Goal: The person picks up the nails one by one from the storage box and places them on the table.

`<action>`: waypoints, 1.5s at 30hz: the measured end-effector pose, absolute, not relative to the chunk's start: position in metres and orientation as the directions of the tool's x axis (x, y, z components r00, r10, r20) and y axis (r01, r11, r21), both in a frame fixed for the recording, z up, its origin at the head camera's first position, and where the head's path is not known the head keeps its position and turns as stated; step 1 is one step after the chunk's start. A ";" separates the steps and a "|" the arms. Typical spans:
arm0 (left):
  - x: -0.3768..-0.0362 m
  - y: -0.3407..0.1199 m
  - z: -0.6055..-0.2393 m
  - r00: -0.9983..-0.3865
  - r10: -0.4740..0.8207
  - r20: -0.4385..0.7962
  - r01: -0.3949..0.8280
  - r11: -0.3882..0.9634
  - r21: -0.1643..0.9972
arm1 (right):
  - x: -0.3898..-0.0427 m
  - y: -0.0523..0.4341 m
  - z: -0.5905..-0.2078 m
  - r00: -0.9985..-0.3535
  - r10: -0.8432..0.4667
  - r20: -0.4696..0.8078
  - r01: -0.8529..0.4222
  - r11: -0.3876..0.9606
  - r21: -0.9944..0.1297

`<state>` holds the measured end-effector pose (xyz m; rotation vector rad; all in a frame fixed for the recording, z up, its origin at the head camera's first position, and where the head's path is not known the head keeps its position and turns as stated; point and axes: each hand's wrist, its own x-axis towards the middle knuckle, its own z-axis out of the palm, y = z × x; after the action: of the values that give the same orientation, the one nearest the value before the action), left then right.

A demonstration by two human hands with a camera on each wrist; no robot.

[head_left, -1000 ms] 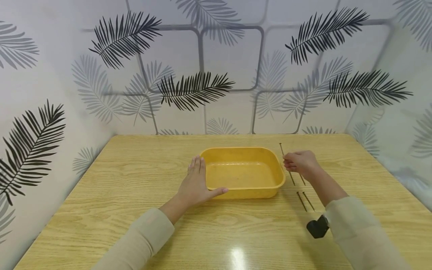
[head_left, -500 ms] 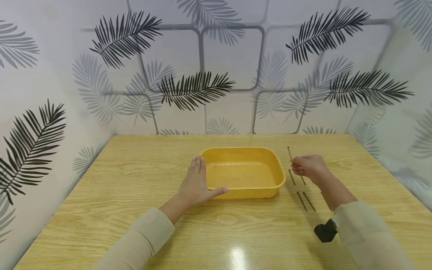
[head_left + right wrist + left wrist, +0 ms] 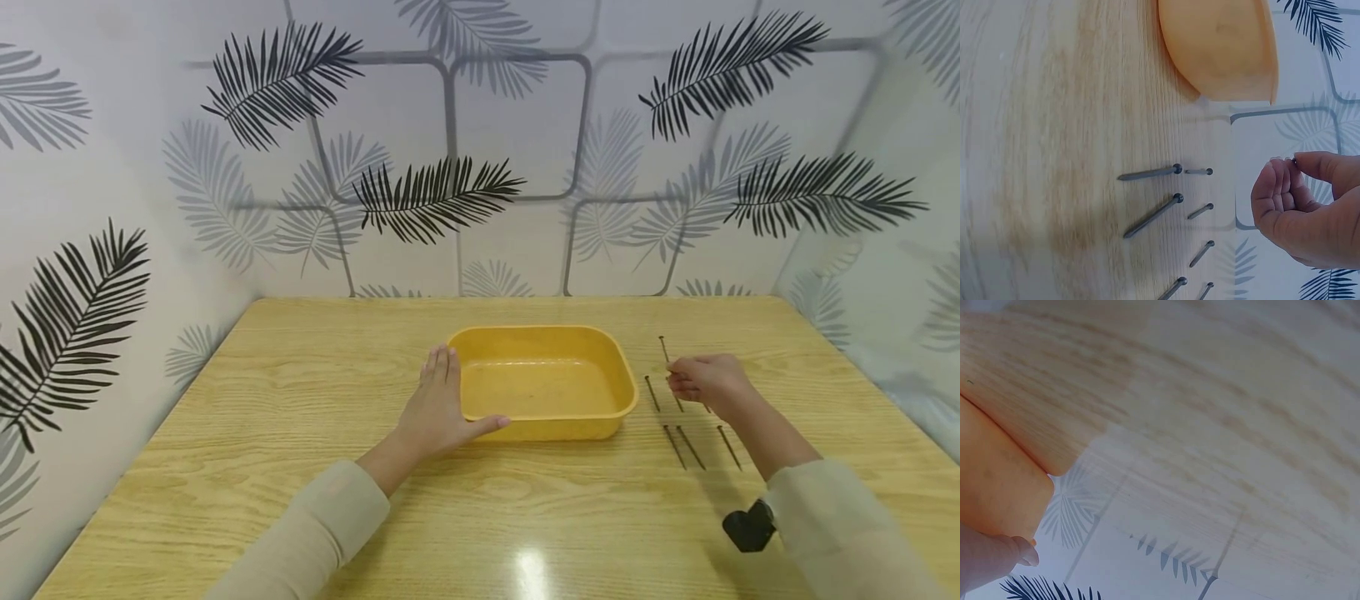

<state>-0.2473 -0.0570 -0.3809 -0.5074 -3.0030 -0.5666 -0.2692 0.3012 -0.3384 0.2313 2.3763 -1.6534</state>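
My left hand (image 3: 437, 412) rests against the left end of a yellow plastic tub (image 3: 547, 429), its fingers straight along the side and the thumb lying at the front rim. In the left wrist view, a fingertip (image 3: 1025, 550) touches the tub's edge. To the right of the tub, my right hand (image 3: 708, 382) pinches a long dark nail (image 3: 664, 350), whose head end sticks up past the fingertips. Under and in front of that hand, several nails lie in two rows, including one front-row nail (image 3: 729, 447) and a back-row nail (image 3: 652, 393).
The wooden table (image 3: 315, 358) runs back to a leaf-patterned wall (image 3: 517, 242). A black device (image 3: 750, 527) is worn at the right wrist. In the right wrist view, the tub's end (image 3: 1222, 50) stands near the nails (image 3: 1154, 215).
The right hand has moved rightward and slightly nearer, carrying the nail over the back row and uncovering more nails on the table. The left hand stays against the tub.
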 end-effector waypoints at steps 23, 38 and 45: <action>-0.248 -0.059 -0.381 -0.943 0.313 0.116 0.334 0.877 0.345 | -0.251 0.336 -0.350 -0.950 -0.023 -0.310 0.287 0.316 -0.904; -0.247 -0.060 -0.379 -0.943 0.310 0.120 0.333 0.881 0.337 | -0.242 0.360 -0.358 -0.945 0.004 -0.327 0.313 0.300 -0.901; -0.247 -0.060 -0.379 -0.943 0.311 0.119 0.333 0.883 0.331 | -0.237 0.368 -0.360 -0.946 -0.007 -0.324 0.306 0.310 -0.900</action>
<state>-0.2467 -0.0600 -0.3794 -0.5116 -2.9871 -0.5422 -0.2371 0.3677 -0.3598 0.2710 2.3127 -1.6798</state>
